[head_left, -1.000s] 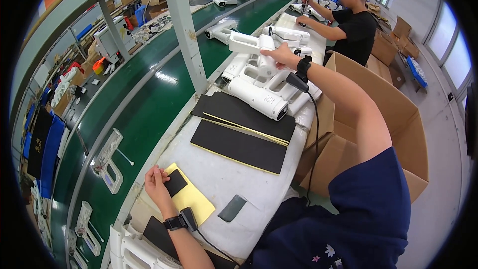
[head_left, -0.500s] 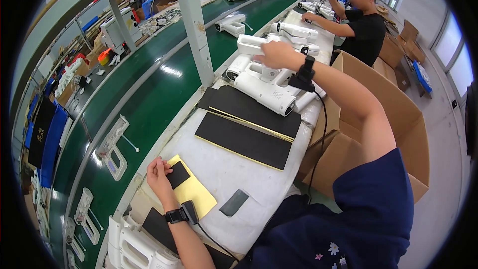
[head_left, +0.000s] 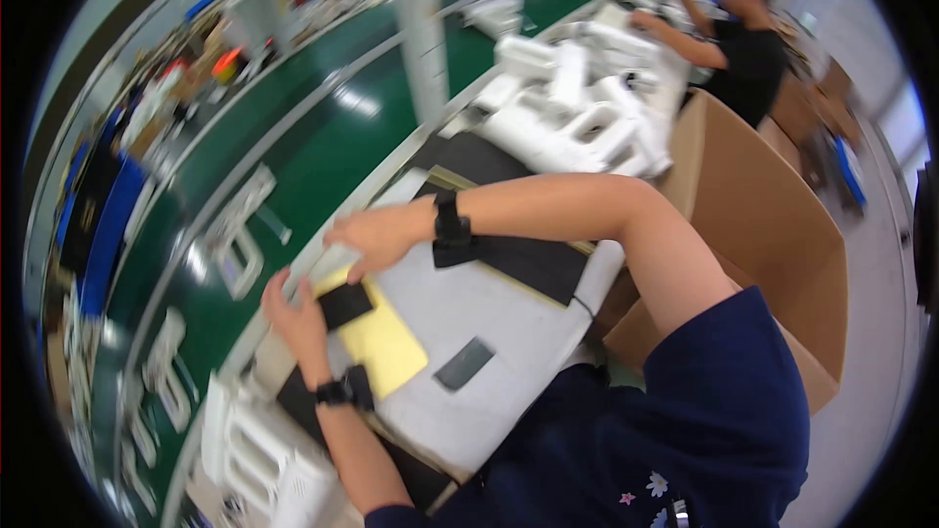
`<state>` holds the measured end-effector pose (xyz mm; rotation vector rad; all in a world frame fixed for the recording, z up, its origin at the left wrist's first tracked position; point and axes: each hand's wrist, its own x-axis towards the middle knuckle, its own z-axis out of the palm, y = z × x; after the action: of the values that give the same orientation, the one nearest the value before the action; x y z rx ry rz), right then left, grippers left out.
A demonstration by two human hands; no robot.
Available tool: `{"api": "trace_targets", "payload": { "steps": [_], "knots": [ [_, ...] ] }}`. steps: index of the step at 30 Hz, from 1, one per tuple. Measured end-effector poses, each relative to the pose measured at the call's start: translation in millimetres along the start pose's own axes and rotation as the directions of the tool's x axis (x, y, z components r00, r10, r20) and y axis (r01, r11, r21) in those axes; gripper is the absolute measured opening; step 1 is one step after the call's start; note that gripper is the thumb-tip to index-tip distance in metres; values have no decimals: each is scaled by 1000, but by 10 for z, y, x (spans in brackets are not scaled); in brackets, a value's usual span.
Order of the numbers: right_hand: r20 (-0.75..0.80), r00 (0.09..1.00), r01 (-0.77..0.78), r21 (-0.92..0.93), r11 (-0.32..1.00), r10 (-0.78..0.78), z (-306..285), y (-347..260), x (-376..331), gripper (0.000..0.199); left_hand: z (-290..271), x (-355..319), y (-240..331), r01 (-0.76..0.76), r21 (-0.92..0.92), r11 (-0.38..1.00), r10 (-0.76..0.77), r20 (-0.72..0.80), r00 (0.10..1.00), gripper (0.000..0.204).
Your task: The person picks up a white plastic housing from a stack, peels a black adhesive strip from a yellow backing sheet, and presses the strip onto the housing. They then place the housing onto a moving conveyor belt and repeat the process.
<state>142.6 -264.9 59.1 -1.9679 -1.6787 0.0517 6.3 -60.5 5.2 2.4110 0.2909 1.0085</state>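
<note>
My left hand (head_left: 296, 321), fingers apart, is at the left edge of a yellow sheet (head_left: 386, 350) with a black rectangular piece (head_left: 346, 305) on it. Just above the sheet's far end is my right hand (head_left: 381, 237), somewhat blurred, its thumb apart from the fingers; I see nothing held in either hand. Beyond, large black sheets with yellow edges (head_left: 533, 269) lie partly under my right forearm. A small dark grey-green rectangle (head_left: 464, 364) rests on the white work surface (head_left: 499, 406) to the right of the yellow sheet.
White handled device housings (head_left: 528, 137) are heaped at the far end. More white housings (head_left: 259, 450) stand at the near left. Alongside runs a green conveyor (head_left: 303, 191) carrying white housing halves (head_left: 235, 235), past a white post (head_left: 421, 49). An open carton (head_left: 763, 205) and a co-worker (head_left: 748, 59) are on the right.
My right hand has come from the white housings back toward the yellow sheet, and a white housing there now lies differently. My left hand's fingers have spread. The view has shifted slightly.
</note>
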Motion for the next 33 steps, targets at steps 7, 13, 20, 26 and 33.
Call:
{"api": "trace_targets", "payload": {
  "steps": [7,13,20,26,33],
  "knots": [
    [63,995,-78,-20,997,80,457,17,385,74,309,-38,-35,300,-308,903,-324,-30,946,21],
    [274,915,-359,211,909,298,423,-26,473,60,183,-112,25,378,-349,858,-409,-17,912,18],
    [188,972,-123,-121,985,145,290,-415,134,65,229,-118,27,369,-280,886,-385,-4,923,19],
    [152,975,-170,57,984,160,155,-317,96,63,171,-4,230,350,-554,755,-323,149,935,43],
    [-19,990,-134,104,985,137,-177,-315,173,60,35,33,373,540,-747,388,-251,479,841,47]
  ]
}}
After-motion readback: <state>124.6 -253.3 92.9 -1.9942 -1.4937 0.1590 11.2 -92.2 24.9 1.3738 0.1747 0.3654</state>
